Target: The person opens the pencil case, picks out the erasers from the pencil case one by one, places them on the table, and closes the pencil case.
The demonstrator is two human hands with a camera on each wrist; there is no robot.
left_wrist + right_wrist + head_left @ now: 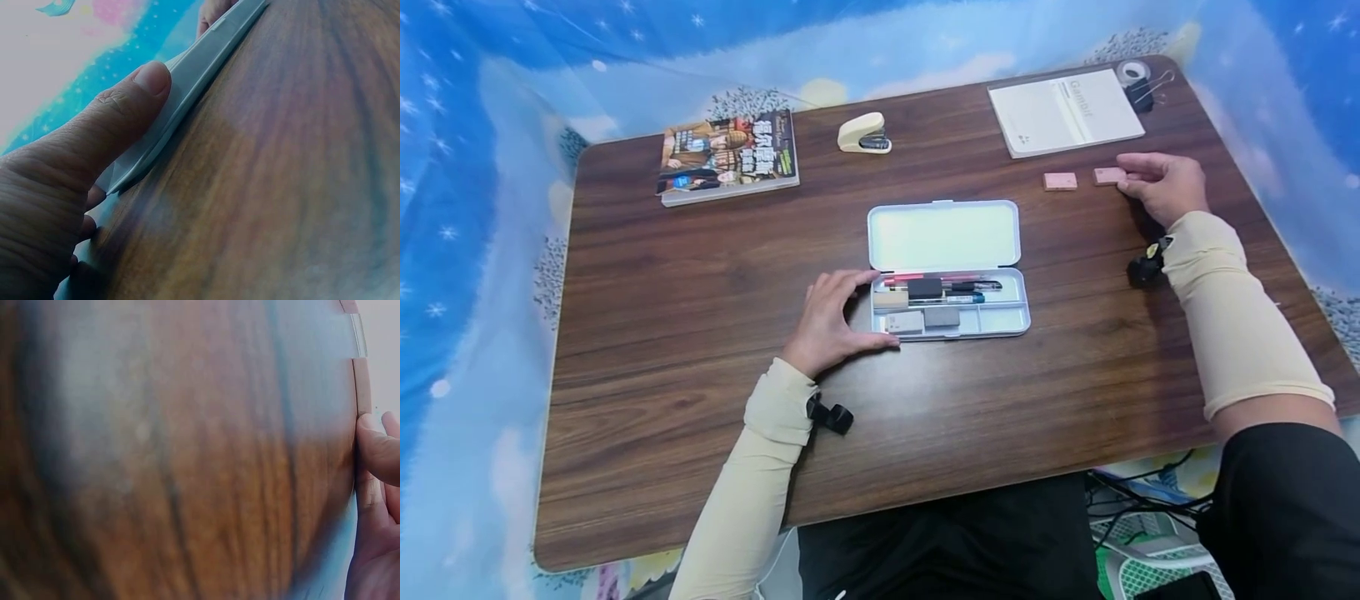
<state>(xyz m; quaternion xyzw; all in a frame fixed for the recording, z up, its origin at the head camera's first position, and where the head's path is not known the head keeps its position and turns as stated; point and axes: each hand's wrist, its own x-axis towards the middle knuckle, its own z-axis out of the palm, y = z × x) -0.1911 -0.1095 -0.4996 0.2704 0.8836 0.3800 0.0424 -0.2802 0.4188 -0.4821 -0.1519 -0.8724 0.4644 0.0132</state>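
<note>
Pencil case (943, 237) lies open on the table (700, 275), pens (988, 286) and grey blocks (942, 317) already inside; the left hand (829, 321) grips its left end between thumb and fingers; the right hand (1168, 185) pinches the right pink block (1106, 176), which, like the left pink block (1060, 181), lies outside the case.

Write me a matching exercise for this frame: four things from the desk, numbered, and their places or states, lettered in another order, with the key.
1. White rectangular pencil case
2. Cream curved stapler
3. Black binder clip with metal handles
4. Rightmost pink rectangular block

A. Beside the right edge of the white printed notebook
B. At the fingertips of the right hand
C. Lid open, left hand at one end
D. Between the colourful illustrated book and the notebook

Pairs: 1-C, 2-D, 3-A, 4-B
</note>
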